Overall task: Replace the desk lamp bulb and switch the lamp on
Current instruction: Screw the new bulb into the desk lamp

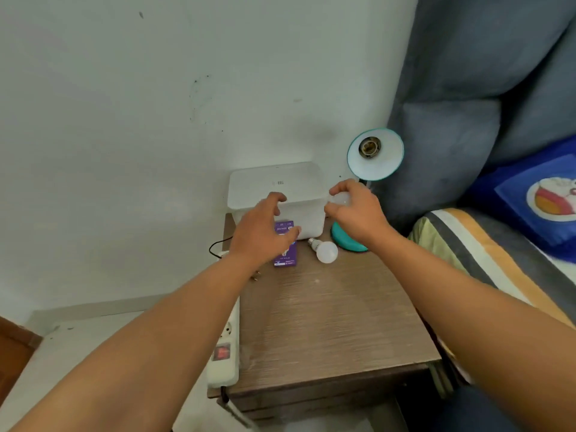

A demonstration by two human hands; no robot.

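A teal desk lamp stands at the back right of a small wooden table (327, 322), its round base (346, 241) on the tabletop. Its shade (377, 157) tilts toward me and the socket (370, 147) inside is bare. My right hand (358, 213) holds a white bulb (340, 199) in its fingertips, just below and left of the shade. A second white bulb (325, 251) lies on the table beside the lamp base. My left hand (265, 232) hovers with fingers apart over a purple bulb box (285, 260), holding nothing.
A white lidded plastic container (277, 188) sits at the back of the table against the wall. A white power strip (224, 347) with a red switch lies along the table's left edge, near a black cord (216, 244). A bed with a blue headboard (467, 104) borders the right.
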